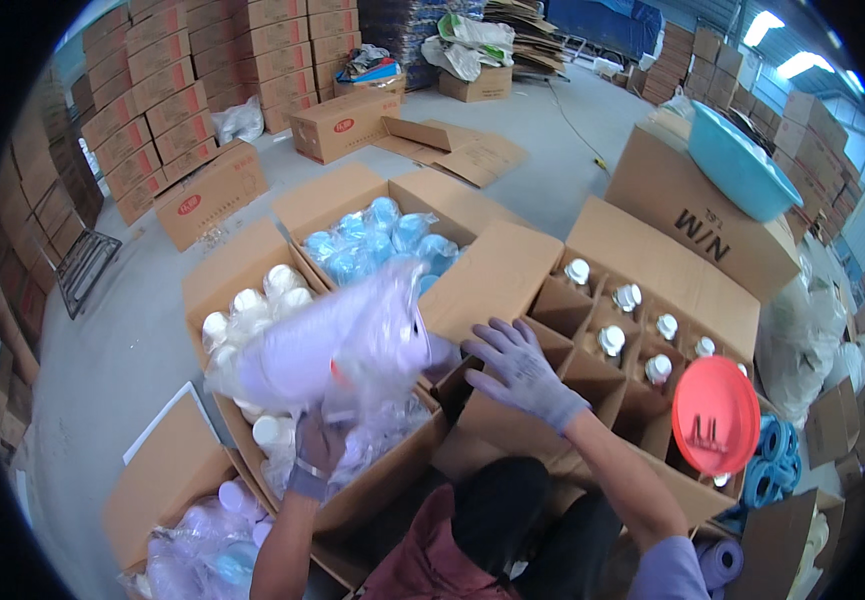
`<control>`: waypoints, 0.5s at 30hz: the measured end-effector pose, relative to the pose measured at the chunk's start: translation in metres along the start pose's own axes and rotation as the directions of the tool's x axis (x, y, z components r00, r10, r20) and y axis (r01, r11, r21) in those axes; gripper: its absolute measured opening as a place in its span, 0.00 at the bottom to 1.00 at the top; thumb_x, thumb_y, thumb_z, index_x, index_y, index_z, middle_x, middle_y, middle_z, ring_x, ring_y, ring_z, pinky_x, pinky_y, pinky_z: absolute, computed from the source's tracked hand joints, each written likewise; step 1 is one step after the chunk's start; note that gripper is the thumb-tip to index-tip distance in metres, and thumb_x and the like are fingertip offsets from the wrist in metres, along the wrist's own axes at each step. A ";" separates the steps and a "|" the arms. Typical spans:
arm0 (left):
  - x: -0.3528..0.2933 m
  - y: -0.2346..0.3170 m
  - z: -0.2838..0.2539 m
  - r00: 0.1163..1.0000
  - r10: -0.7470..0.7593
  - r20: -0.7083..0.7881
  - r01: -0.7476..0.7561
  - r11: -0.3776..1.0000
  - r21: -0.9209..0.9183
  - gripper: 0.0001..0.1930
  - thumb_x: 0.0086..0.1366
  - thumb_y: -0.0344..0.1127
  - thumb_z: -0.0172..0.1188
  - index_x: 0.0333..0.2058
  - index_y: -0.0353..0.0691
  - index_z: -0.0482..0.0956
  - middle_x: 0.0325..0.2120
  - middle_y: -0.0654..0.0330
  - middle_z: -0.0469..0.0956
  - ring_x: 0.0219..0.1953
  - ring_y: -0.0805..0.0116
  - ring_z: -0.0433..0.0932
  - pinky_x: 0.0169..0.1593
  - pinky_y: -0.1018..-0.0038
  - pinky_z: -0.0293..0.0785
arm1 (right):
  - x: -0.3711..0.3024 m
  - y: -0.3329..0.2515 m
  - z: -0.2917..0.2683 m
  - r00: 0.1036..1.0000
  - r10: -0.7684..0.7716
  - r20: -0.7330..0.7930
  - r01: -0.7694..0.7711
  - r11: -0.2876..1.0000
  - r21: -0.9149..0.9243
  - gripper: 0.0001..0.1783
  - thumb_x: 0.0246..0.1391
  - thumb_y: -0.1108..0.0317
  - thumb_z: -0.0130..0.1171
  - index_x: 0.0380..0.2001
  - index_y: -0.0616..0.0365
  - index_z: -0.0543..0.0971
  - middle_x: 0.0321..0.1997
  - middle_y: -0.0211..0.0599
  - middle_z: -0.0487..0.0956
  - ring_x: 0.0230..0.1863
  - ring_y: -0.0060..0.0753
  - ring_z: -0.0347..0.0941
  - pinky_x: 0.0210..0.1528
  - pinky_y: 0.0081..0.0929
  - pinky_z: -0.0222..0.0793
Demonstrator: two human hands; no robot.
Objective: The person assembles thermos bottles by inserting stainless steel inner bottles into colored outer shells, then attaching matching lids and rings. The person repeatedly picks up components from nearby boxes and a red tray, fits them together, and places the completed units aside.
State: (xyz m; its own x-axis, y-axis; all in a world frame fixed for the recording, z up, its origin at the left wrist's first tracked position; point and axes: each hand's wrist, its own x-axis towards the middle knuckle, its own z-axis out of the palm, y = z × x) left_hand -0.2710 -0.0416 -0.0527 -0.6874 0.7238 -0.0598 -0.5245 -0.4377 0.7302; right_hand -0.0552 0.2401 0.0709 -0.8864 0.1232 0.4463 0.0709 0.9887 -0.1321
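Saw lilac tube [332, 340] in clear wrap, motion-blurred, tilted over near box [382, 475] and its white bottles [274, 432]. Found left hand [320, 445] gloved, against tube's lower side, with fingers hidden; could not tell how far closed or how firmly gripping. Found right hand [517, 370] gloved, with fingers spread wide, holding nothing, over left side of divided box [662, 262]. Noted white-capped bottles [610, 341] in some cells, red dish [715, 400] at right edge, blue bottles [382, 243] in far box [332, 197].

Left grip [320, 447] holds a plastic-wrapped lilac cylinder [302, 345]; right grip [519, 373] spreads over a divided carton [662, 260]
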 end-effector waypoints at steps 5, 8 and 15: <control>0.171 -0.025 0.032 0.998 0.044 -0.053 -0.034 0.985 0.171 0.27 0.69 0.38 0.52 0.63 0.35 0.61 0.54 0.49 0.74 0.50 0.53 0.79 0.49 0.54 0.81 | 0.027 0.034 0.057 0.941 0.074 0.331 -0.052 0.996 -0.074 0.22 0.62 0.47 0.46 0.34 0.49 0.83 0.34 0.37 0.82 0.52 0.41 0.73 0.70 0.53 0.47; 0.238 -0.065 0.026 0.995 -0.073 -0.073 0.090 0.962 0.259 0.21 0.66 0.29 0.53 0.57 0.32 0.67 0.43 0.50 0.78 0.40 0.55 0.82 0.38 0.60 0.85 | 0.027 0.037 0.064 0.949 0.028 0.315 -0.005 0.997 -0.074 0.22 0.60 0.50 0.49 0.19 0.47 0.82 0.24 0.32 0.81 0.37 0.38 0.77 0.66 0.48 0.53; 0.351 -0.177 -0.018 0.975 -0.208 0.080 0.000 0.358 0.934 0.19 0.60 0.29 0.57 0.50 0.29 0.74 0.36 0.45 0.82 0.36 0.53 0.84 0.33 0.59 0.81 | 0.033 0.032 0.055 0.977 -0.042 0.208 0.043 0.999 -0.003 0.08 0.51 0.59 0.59 0.24 0.48 0.81 0.25 0.31 0.77 0.37 0.38 0.74 0.64 0.48 0.58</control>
State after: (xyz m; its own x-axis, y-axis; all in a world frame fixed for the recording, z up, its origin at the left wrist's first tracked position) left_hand -0.4283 0.2803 -0.2146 -0.5207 0.8393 -0.1563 0.2808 0.3412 0.8970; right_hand -0.1077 0.2707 0.0327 -0.9642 0.0612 0.2581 0.0336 0.9933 -0.1103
